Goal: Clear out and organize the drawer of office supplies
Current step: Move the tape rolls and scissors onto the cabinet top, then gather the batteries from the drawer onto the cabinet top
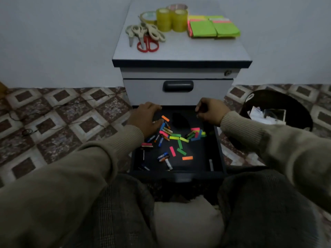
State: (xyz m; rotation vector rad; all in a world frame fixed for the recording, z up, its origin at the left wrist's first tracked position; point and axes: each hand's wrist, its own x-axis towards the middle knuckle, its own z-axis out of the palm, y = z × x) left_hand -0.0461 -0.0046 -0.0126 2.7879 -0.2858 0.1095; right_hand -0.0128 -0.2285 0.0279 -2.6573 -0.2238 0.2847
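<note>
The bottom drawer [177, 174] of a grey cabinet stands pulled out in front of my knees. Its dark floor holds several loose coloured paper strips [174, 137] and several small batteries [163, 156], plus a dark rounded object [180, 120] near the back. My left hand [144, 119] is inside the drawer at the back left, palm down, its thumb and fingers closed on what looks like a battery with a metal end showing. My right hand [209, 111] hovers over the back right corner with its fingers curled inward; what it holds, if anything, is hidden.
On the cabinet top [180, 51] lie several scissors [146, 35], several tape rolls [172, 18] and neon sticky-note pads [213, 26]. The upper drawer [178, 85] is closed. A black bin [275, 108] with paper scraps stands right of the cabinet. A thin cable [53, 108] crosses the tiled floor.
</note>
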